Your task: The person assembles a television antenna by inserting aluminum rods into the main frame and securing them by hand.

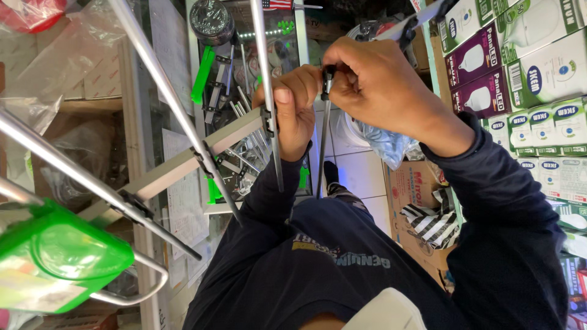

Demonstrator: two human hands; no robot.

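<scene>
A: Antenna (183, 162) filled the left half of the view, a grey boom running from the green box (58, 260) at the lower left up toward the hands, with silver rods crossing it on black clips.

B: And the hands?

A: Both were at the top, close together. The left hand (293, 107) was closed round the end of the boom, thumb forward, fingers (287, 85) wrapped tight beside the clip of a long rod (269, 98). The right hand (373, 76) had its fingers (336, 70) pressed together, pinching a small black clip (328, 76) at the top of a thin rod (322, 146) that hung down between the two wrists.

B: So the thin rod was off the boom?

A: It looked just beside the boom's end, held only by that pinch. I couldn't tell whether the clip had seated.

B: What could go wrong?

A: I'd judge the clip the weak point. Pushed on crooked, it might snap or spring off, and the rod would drop toward the floor (361, 174). The long rods also stuck out near the glass case (159, 91) and the stacked bulb boxes (520, 67); a swing of the boom could knock them.

B: Anything smaller?

A: More rods and green parts (202, 76) lay in the case below.
</scene>
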